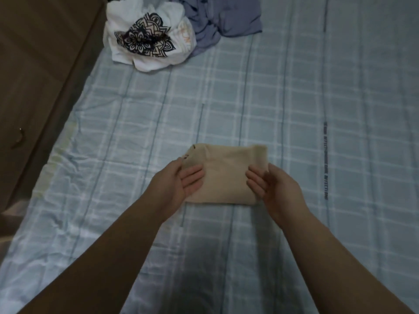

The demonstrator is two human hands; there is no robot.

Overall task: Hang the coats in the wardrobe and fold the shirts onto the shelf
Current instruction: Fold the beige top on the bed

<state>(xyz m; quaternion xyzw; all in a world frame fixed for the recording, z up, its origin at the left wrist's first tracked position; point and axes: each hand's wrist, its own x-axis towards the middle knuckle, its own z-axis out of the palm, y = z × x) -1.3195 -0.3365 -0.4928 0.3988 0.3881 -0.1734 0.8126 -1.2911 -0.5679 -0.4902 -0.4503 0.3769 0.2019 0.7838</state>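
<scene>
Both forearms are extended over the bed [294,98]; the folded beige shirt [224,175], long axis crosswise, is flanked by the left hand [181,182] and right hand [274,189], straight fingers [256,184] resting on its ends, equally near.

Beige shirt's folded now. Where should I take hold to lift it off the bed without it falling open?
Probably by the two short ends of the folded beige shirt, coming in from either side, fingers under and thumbs on top. It lies flat as a wide rectangle on the bed sheet, and the left hand and right hand already sit at those ends, so a side grip would clamp all layers.
</scene>
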